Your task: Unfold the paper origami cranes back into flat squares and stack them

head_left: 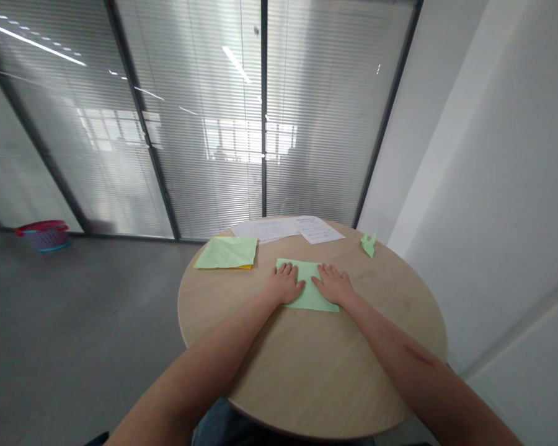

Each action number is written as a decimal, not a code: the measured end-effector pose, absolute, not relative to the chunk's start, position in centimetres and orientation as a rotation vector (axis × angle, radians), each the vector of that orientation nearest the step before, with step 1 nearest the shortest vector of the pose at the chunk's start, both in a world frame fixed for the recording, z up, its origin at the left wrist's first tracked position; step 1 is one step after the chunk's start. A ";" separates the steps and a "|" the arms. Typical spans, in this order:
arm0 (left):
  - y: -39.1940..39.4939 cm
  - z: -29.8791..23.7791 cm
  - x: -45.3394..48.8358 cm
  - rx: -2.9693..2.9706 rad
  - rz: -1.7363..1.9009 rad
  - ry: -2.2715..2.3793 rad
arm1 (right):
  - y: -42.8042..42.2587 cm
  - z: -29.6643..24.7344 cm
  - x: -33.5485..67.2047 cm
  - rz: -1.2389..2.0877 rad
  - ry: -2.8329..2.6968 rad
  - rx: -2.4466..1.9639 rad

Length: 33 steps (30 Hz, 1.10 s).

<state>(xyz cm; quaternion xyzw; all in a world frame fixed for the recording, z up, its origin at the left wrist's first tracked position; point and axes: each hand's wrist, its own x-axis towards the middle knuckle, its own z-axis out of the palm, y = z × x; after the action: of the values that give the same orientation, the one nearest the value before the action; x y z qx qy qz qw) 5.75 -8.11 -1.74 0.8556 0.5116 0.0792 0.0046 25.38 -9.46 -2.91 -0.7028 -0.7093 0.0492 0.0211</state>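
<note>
A light green sheet of paper [308, 296] lies flat on the round wooden table in front of me. My left hand [285, 284] rests palm down on its left part, fingers spread toward the far edge. On the right part of the same sheet lies my right hand [333, 285], also flat with its fingers apart. Between the two thumbs a strip of bare green paper shows. What is under the palms is hidden.
On the round table [307, 371], a stack of green and yellow paper [227, 253] sits at the back left. Printed white sheets [318, 229] lie at the far edge. A folded green paper figure [368, 244] stands back right. A red basket [46, 236] is on the floor, far left.
</note>
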 end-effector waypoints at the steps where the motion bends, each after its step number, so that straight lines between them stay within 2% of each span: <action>1: -8.0 -1.7 5.6 2.663 0.243 1.628 | -9.4 -2.9 25.4 0.157 -2.192 -2.189; 9: -7.1 -1.4 3.8 2.514 0.204 1.876 | -8.9 -3.3 25.9 0.159 -2.137 -2.220; 19: -8.3 0.0 3.7 2.472 0.332 2.063 | -9.0 -3.2 26.0 0.087 -2.034 -2.236; 29: -9.7 3.0 2.9 2.396 0.291 1.918 | -9.6 -2.6 26.2 0.111 -1.990 -2.238; 33: -9.2 3.0 2.8 2.322 0.405 1.904 | -9.6 -2.7 26.2 0.122 -1.994 -2.236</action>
<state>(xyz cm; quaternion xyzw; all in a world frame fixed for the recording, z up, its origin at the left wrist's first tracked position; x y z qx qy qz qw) 2.78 -9.25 3.03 0.7652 0.6274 0.1334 0.0557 26.22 -9.61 -2.68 -0.7438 -0.6634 0.0406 0.0713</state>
